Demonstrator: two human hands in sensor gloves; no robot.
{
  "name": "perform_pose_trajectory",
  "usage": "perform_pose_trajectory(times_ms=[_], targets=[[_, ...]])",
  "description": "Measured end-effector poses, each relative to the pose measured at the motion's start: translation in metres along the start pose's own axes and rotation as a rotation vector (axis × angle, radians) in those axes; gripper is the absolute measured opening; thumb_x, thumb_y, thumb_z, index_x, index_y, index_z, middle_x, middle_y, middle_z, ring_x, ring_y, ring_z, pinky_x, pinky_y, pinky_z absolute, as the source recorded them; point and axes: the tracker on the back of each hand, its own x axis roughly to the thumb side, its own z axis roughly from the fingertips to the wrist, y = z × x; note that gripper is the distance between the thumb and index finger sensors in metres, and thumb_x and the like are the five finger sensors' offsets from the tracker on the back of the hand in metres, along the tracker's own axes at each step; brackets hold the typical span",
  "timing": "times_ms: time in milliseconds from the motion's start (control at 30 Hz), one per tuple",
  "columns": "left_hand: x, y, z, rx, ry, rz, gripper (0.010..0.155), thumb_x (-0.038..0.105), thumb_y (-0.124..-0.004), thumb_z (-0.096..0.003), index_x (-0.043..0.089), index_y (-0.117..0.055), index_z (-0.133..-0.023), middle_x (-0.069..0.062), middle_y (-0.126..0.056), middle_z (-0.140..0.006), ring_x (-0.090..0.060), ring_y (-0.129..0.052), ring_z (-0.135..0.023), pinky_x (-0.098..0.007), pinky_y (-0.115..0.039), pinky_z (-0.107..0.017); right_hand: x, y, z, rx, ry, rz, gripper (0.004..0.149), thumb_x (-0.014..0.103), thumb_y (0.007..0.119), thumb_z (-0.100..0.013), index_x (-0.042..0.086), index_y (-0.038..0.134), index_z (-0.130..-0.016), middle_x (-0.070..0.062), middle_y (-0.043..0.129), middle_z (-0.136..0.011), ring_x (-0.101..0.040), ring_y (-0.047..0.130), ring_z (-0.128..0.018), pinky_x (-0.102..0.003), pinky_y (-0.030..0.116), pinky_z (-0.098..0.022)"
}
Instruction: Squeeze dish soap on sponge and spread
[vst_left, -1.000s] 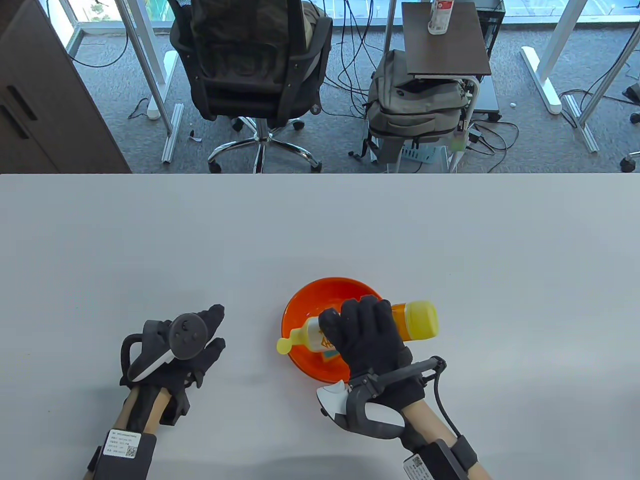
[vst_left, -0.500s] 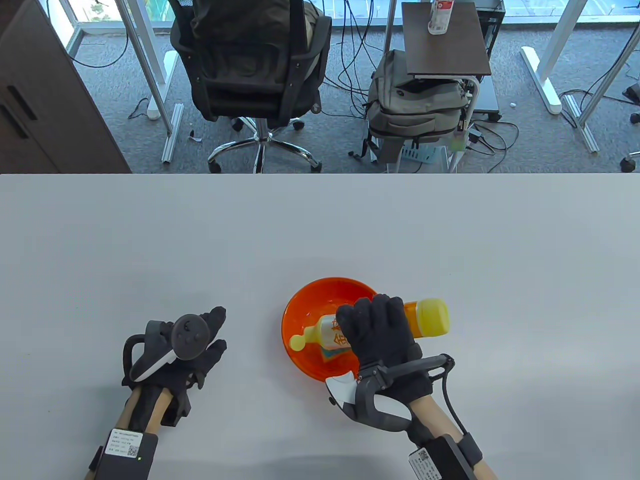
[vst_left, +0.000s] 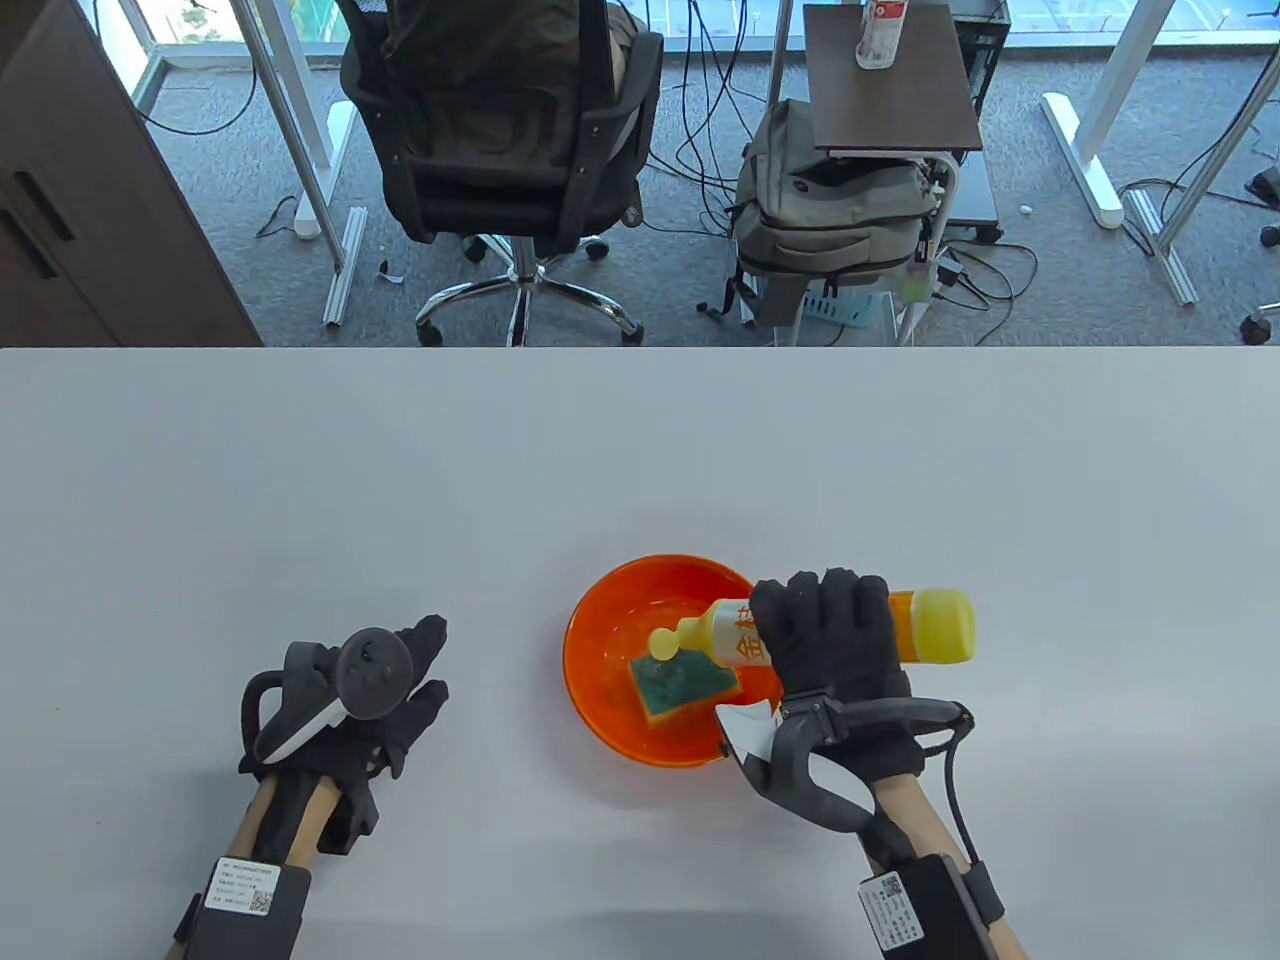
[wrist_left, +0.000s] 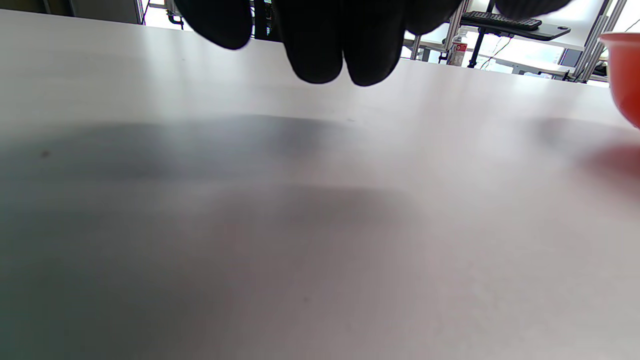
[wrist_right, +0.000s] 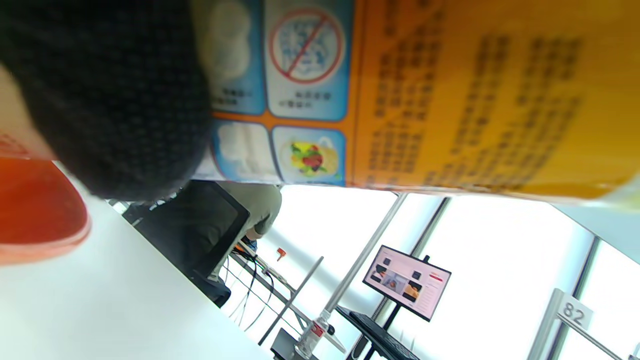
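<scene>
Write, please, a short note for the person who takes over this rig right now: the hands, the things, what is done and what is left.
Right hand: grips the soap bottle on its side, cap just over the sponge.
Left hand: holds nothing, on the table left of the bowl.
Sponge: in the orange bowl, green side up.
Done: bottle picked up and tipped over the sponge. Whether soap is out cannot be told.
Left: squeeze if needed, put the bottle down, spread the soap on the sponge.
</scene>
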Motion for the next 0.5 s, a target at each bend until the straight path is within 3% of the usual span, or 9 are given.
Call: perform_pose_trajectory(times_ms=[267,500], targets=[[-0.002,0.000,0.000,-0.004,0.006,0.006,0.068,0.056,-0.067,-0.0417,0.038,-0.056,-0.106,0.010,-0.076,-0.109,-0.021,-0.079,-0.106,-0.059,-0.061,-0.080,-0.025,0.013,0.001,0.040,0.084,0.016,0.078,0.042,0.109,-0.019,0.047,0.076,-0.089,0.014,0.083,-0.089,-0.020,0.087,-0.086,-0.051,0.062,-0.074],[-0.004,0.000,0.000,-0.003,0.006,0.009,0.068,0.056,-0.067,-0.0417,0.039,-0.057,-0.106,0.010,-0.076,-0.109,-0.021,-0.080,-0.106,-0.059,-0.061,-0.080,-0.020,0.005,0.002,0.042,0.070,0.012,0.078,0.042,0.110,-0.019,0.047,0.076,-0.089,0.014,0.084,-0.089,-0.020,0.087,-0.086,-0.052,0.063,-0.074]])
